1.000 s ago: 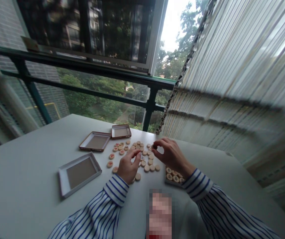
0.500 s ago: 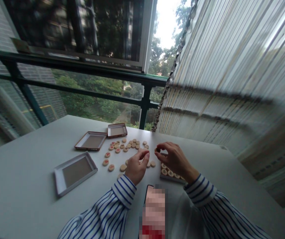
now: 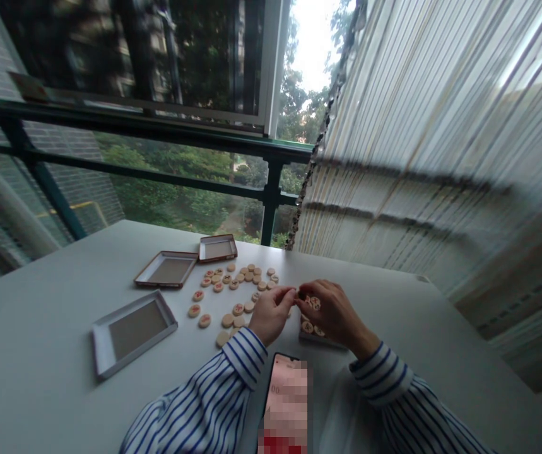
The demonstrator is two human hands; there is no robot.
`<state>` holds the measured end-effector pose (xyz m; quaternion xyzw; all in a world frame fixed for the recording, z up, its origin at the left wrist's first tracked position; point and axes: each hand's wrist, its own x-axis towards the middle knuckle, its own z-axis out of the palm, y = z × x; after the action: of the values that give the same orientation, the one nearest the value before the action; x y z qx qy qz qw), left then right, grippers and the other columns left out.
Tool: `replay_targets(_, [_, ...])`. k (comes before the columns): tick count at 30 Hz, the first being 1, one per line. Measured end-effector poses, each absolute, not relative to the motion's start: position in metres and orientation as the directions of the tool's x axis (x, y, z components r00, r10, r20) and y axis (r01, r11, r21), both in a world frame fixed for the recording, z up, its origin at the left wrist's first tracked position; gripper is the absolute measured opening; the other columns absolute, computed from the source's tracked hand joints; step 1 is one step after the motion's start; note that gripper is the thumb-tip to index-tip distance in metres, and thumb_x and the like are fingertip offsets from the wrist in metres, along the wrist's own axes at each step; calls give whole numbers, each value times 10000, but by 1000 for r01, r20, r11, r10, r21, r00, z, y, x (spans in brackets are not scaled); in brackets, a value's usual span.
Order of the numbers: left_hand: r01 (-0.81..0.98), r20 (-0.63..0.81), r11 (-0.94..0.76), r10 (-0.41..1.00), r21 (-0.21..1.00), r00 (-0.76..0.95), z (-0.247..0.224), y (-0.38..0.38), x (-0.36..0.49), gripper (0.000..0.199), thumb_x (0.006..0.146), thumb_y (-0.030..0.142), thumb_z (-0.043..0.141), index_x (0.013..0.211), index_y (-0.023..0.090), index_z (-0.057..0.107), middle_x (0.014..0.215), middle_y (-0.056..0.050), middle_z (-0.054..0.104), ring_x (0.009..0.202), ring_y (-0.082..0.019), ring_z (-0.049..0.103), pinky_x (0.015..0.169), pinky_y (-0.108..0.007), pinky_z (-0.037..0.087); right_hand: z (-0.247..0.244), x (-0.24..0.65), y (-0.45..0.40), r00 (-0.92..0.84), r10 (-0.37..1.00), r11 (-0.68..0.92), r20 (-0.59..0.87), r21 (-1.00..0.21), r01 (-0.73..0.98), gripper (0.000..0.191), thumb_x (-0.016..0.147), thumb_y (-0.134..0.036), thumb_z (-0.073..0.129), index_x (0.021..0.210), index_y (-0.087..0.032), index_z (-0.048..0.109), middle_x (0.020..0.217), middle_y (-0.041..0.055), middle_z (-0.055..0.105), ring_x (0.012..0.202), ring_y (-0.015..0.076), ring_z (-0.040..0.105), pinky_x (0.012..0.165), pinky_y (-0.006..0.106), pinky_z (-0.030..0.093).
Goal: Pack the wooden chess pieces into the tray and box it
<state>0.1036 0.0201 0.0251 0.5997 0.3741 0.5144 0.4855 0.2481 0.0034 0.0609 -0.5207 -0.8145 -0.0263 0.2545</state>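
Observation:
My left hand (image 3: 272,313) and my right hand (image 3: 331,310) meet at the fingertips above the table. Both are closed in a pinch around a small round Chinese chess piece (image 3: 298,294), mostly covered by the fingers. Beneath my right hand is a shallow box (image 3: 320,342) with several Chinese chess pieces (image 3: 307,327) laid in it, marked faces up; the hand hides part of it. To the left of my left hand lie scattered loose pieces (image 3: 228,320), some with red characters and some showing plain wood.
A white tray (image 3: 99,353) lies at the left of the white table (image 3: 43,328). Behind it are two brown-edged lids (image 3: 141,279) (image 3: 218,260). A phone (image 3: 280,403) lies in front, between my forearms. Beyond the table stand a green railing (image 3: 271,189) and a string curtain (image 3: 394,126).
My left hand has moved right and its fingertips have come together with those of my right hand at the piece. My right hand was holding the piece before. The view has shifted slightly.

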Motion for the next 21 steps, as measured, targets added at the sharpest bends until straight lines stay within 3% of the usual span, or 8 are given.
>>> replay_targets(12, [-263,103,-43,970,964,219,10,21,107,281,680,321,618,843,93,640,715,-63,666,610,-126,586,574,-233,453,58,250,-1,-361,838,470,409,-204,859,192,796,-357,501,878,-203,582,844,49,627,831,171,551,803,319,338])
replay_targets(21, [-325,96,-22,972,946,214,7,21,107,253,655,297,647,806,95,655,694,-55,660,596,-112,569,581,-225,451,59,251,-1,-417,816,517,400,-184,836,207,806,-362,491,889,-196,580,832,57,622,815,175,553,790,327,348])
